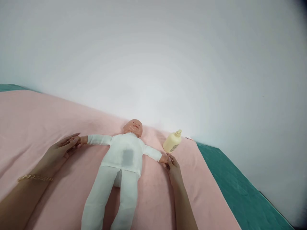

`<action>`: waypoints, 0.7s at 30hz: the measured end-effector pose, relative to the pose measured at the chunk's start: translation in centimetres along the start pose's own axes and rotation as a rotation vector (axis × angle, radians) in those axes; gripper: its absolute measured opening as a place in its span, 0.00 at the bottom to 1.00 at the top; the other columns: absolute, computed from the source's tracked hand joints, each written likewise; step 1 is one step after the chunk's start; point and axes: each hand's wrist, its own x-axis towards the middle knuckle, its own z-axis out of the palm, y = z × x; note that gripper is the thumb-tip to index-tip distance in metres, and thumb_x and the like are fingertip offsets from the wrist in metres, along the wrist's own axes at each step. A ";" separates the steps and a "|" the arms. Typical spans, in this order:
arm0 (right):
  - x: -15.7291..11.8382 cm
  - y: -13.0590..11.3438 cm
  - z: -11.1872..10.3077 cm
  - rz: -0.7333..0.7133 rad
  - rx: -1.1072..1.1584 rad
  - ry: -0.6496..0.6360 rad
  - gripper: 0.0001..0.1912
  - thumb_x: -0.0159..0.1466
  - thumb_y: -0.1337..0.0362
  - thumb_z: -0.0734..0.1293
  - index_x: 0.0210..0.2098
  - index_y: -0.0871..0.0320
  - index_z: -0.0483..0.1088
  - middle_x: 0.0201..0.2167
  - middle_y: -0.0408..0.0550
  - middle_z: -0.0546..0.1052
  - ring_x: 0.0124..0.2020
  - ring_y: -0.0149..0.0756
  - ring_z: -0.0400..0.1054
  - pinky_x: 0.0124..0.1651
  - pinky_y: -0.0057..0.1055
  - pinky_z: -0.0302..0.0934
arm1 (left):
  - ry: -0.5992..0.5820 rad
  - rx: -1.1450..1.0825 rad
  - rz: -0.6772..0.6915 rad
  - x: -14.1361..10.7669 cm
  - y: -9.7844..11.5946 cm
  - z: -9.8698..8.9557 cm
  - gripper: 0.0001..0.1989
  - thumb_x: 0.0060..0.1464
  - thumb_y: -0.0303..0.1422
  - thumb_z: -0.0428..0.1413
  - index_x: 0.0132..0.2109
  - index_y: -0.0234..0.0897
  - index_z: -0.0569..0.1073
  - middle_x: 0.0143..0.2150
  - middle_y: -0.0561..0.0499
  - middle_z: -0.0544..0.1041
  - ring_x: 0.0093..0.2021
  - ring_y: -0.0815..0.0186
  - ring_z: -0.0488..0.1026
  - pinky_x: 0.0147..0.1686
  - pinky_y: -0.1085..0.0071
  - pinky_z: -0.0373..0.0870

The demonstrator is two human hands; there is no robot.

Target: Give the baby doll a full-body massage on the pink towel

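Observation:
A baby doll [128, 145] in a white top and white trousers lies on its back, arms stretched out to both sides. My left hand [62, 147], below a gold bracelet at the wrist, is closed around the doll's hand on the left of the view. On the other side, my right hand [173, 166] pinches the doll's other hand between thumb and fingers. A greyish patch shows on the front of the doll's top. The doll's feet lie beyond the lower edge of the view.
Just past my right hand stands a pale yellow pump bottle [172, 141]. Under the doll spreads a pink cloth [201, 188], with a green surface [240, 182] showing at its right side. A white wall [153, 64] rises directly behind the doll's head.

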 end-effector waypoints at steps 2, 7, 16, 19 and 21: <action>0.0 0.1 0.0 -0.002 0.006 -0.008 0.26 0.49 0.49 0.76 0.43 0.55 0.75 0.38 0.48 0.78 0.33 0.38 0.75 0.34 0.32 0.72 | 0.010 0.040 0.004 -0.3 0.2 0.2 0.22 0.56 0.26 0.60 0.58 0.39 0.73 0.49 0.47 0.79 0.41 0.71 0.78 0.42 0.80 0.76; 0.0 0.0 0.1 -0.008 -0.023 -0.027 0.27 0.49 0.50 0.77 0.44 0.55 0.75 0.40 0.48 0.79 0.37 0.41 0.75 0.35 0.32 0.72 | 0.021 0.179 0.018 -0.7 0.3 0.2 0.26 0.51 0.36 0.65 0.57 0.42 0.74 0.52 0.47 0.79 0.44 0.68 0.78 0.38 0.82 0.75; -0.2 -0.8 -0.1 -0.007 -0.138 -0.047 0.28 0.47 0.49 0.78 0.41 0.58 0.73 0.28 0.47 0.78 0.23 0.37 0.72 0.23 0.30 0.66 | 0.097 0.266 0.020 -1.2 1.0 1.1 0.24 0.43 0.43 0.68 0.47 0.38 0.79 0.43 0.49 0.81 0.38 0.69 0.76 0.33 0.84 0.73; -0.5 -1.0 0.2 -0.018 -0.164 -0.052 0.28 0.48 0.46 0.77 0.39 0.59 0.71 0.24 0.44 0.77 0.17 0.33 0.67 0.18 0.28 0.61 | 0.078 0.235 0.008 -1.0 0.9 1.0 0.22 0.44 0.41 0.67 0.46 0.38 0.79 0.42 0.49 0.80 0.37 0.69 0.76 0.34 0.83 0.74; -0.6 -1.1 0.4 -0.029 -0.175 -0.056 0.27 0.50 0.44 0.75 0.37 0.58 0.70 0.22 0.43 0.76 0.15 0.32 0.66 0.17 0.27 0.58 | 0.099 0.219 0.018 -0.9 0.8 1.0 0.17 0.48 0.39 0.65 0.44 0.37 0.79 0.44 0.49 0.81 0.39 0.69 0.76 0.33 0.83 0.73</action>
